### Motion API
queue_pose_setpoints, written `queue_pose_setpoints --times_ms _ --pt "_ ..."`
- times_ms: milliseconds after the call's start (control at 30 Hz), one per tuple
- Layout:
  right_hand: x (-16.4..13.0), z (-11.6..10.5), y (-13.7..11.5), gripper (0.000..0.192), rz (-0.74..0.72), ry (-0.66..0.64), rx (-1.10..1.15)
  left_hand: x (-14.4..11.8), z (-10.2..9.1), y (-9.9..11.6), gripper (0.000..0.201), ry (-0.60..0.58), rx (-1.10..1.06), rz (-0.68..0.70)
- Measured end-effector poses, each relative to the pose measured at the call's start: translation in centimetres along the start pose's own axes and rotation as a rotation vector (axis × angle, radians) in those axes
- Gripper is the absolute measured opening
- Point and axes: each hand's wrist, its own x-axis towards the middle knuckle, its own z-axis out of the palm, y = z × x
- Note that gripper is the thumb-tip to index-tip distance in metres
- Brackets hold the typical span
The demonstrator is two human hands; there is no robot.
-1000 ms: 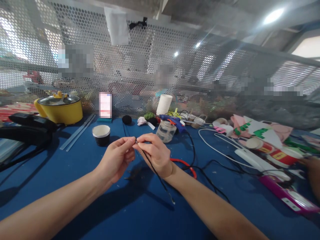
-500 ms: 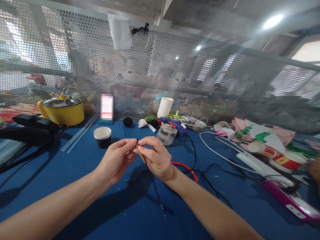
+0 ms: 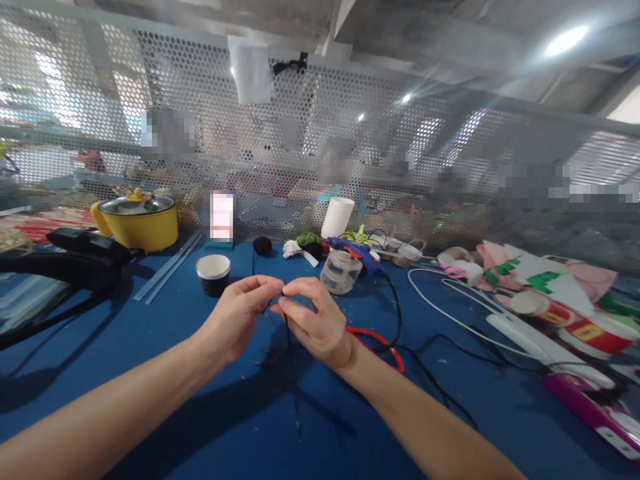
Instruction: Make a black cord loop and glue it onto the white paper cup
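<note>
Now, at the middle of the blue table (image 3: pixel 200 433), 2 bare hands work close together on a thin black cord (image 3: pixel 293 377). The left hand (image 3: pixel 233 321) is closed in a pinch, with the cord between its thumb and forefinger. The right hand (image 3: pixel 319 325) also grips the cord, by its fingertips, just beside the left fingertips. From this place the cord hangs down toward the near side, and its lower end looks pale.

On the far side of the hands is a round black yarn ball (image 3: pixel 262 246), from which a dark strand runs toward the left hand. To the left of the ball stands a black paper cup with white inside (image 3: pixel 213 270). To the right, a clear wide jar (image 3: pixel 341 275) stands upright, near a blue glue gun with orange trigger (image 3: pixel 361 255). A curved red piece (image 3: pixel 384 339) lies near the right wrist, which hides a part of it.

Farther left there are 2 translucent flat strips (image 3: pixel 167 270) and a yellow pot with glass lid (image 3: pixel 143 227). At the far right lie red-and-white paper cups (image 3: pixel 595 332).
</note>
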Motion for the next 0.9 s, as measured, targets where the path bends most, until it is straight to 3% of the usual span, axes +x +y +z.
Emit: queue_pose_setpoints --times_ms 167,267,433,567,700,900 --pt "0.1 0.0 0.0 0.025 0.064 0.016 -0.056 0.3 -0.4 0.5 0.009 -0.019 0.043 0.057" --pt "0.6 -0.1 0.1 0.024 0.26 0.053 0.0 0.4 -0.7 1.1 0.008 -0.028 0.076 0.154" --pt "1.6 -0.7 0.3 0.017 0.847 -0.08 0.553 0.2 -0.8 1.7 0.01 -0.102 0.208 0.205" --pt "1.9 -0.7 0.1 0.022 1.149 -0.173 0.996 -0.1 -0.7 1.8 0.008 -0.139 0.369 0.273" --pt "2.2 -0.7 0.0 0.022 1.19 -0.215 1.092 -0.1 -0.9 2.1 0.009 -0.13 0.489 0.296" --pt "2.4 -1.2 -0.1 0.011 1.081 -0.21 0.753 0.9 -1.3 2.0 0.012 -0.041 0.615 0.361"
